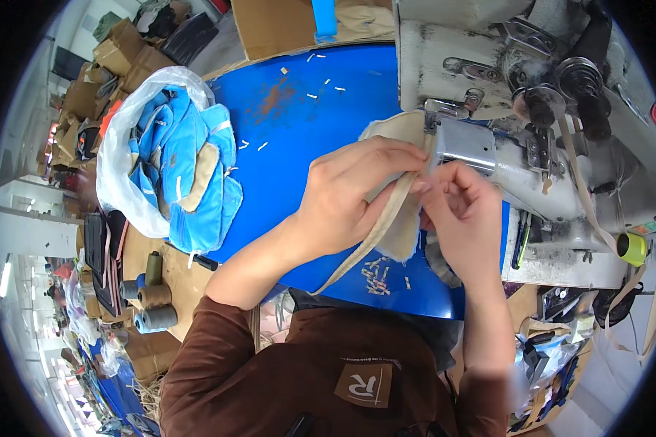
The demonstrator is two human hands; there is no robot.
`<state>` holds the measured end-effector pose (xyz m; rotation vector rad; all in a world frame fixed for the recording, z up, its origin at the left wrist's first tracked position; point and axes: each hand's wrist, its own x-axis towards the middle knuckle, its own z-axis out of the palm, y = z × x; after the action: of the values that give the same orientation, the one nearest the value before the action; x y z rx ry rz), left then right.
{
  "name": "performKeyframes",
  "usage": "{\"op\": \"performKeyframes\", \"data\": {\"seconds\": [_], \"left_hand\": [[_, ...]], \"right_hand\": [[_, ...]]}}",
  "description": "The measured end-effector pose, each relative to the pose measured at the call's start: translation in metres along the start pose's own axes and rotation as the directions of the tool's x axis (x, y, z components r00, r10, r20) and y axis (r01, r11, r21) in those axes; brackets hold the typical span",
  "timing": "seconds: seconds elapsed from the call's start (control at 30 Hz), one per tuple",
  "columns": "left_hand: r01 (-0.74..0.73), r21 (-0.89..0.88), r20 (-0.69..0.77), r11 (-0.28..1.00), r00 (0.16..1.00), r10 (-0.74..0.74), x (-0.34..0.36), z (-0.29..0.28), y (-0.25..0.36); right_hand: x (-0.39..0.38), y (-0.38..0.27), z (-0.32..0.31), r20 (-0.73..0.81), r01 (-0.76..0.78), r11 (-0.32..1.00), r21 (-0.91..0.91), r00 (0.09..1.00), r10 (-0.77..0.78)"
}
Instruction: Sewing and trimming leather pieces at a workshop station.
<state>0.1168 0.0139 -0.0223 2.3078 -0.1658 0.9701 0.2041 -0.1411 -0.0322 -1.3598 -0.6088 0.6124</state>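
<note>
Upper L of frame: clear plastic bag (116,171) full of blue fabric pieces (197,229); can't tell if those are finished or waiting. Below it, lower L, a few thread spools (154,296). Then my blue worktop (306,124), w/ small white scraps toward its top edge.

Centre: my L hand (350,189) has its fingers closed on a beige strip (372,237), up by its top end. The strip curves down & L, tail loose over the worktop. Behind it, just R of centre, is the beige panel (399,237), its upper part next to the machine's metal arm. Clippings (375,275) lie below.

My R hand (463,211) has its fingertips drawn together at the strip's top end; can't tell if anything's pinched there. Sewing machine (444,51) fills upper R; another beige tape (582,182) hangs farther R.

Progress, my guess: 1 panel partway. Strip & panel are together up top; the loose tail's prob. undone. Stitching's hidden, so can't confirm any seam.
</note>
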Motion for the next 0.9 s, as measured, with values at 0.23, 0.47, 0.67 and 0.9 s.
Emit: {"op": "performKeyframes", "data": {"seconds": [0.23, 0.47, 0.67, 0.9], "left_hand": [[-0.226, 0.198, 0.078, 0.954, 0.974, 0.215, -0.001, 0.004, 0.008], [0.027, 0.102, 0.062, 0.994, 0.997, -0.033, -0.006, -0.003, 0.023], [-0.022, 0.184, -0.009, 0.983, 1.000, 0.024, -0.013, -0.003, 0.020], [-0.236, 0.228, 0.073, 0.945, 0.972, 0.224, -0.010, 0.003, 0.016]], "right_hand": [[0.006, 0.006, -0.005, -0.074, 0.063, 0.998, 0.018, 0.995, -0.061], [0.000, 0.001, 0.000, -0.093, 0.005, 0.998, 0.070, 0.996, 0.001], [-0.016, 0.011, -0.005, -0.060, 0.005, 0.998, -0.067, 0.998, -0.009], [-0.011, 0.007, -0.003, -0.076, 0.052, 0.993, -0.109, 0.995, -0.061]]}}
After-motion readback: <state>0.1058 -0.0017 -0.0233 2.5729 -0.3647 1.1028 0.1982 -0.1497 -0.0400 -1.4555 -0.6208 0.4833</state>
